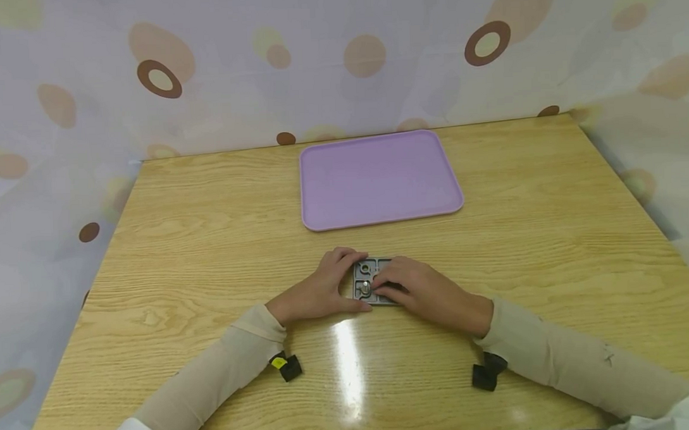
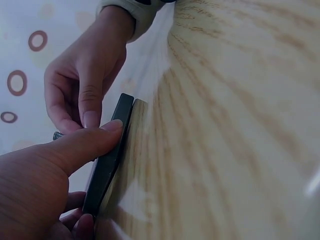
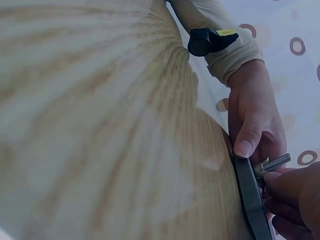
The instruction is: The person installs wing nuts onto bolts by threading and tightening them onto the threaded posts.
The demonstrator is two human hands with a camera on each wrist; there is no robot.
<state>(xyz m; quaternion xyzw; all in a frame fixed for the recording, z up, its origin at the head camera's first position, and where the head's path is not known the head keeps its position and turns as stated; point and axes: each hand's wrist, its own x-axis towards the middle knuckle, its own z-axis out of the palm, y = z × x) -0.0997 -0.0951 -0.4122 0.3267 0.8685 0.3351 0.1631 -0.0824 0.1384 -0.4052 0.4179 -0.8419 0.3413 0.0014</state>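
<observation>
A small grey metal plate (image 1: 373,299) with raised ribs and round bosses lies on the wooden table in the head view. My left hand (image 1: 324,288) grips it from the left, thumb on the near edge and fingers on the far edge. A threaded metal bolt (image 3: 278,162) sticks up from the plate's face, with a small brass-coloured piece (image 3: 261,166) beside its base. With thumb and fingers, my right hand (image 1: 429,294) pinches at the bolt low down, covering the plate's right part. The left wrist view shows the plate's dark side edge (image 2: 112,155) under my left thumb.
Behind the plate, a purple tray (image 1: 377,179) lies on the wooden table (image 1: 220,244). A patterned cloth (image 1: 316,64) hangs along the table's back and sides. Dark wrist devices (image 1: 487,371) sit under both sleeves.
</observation>
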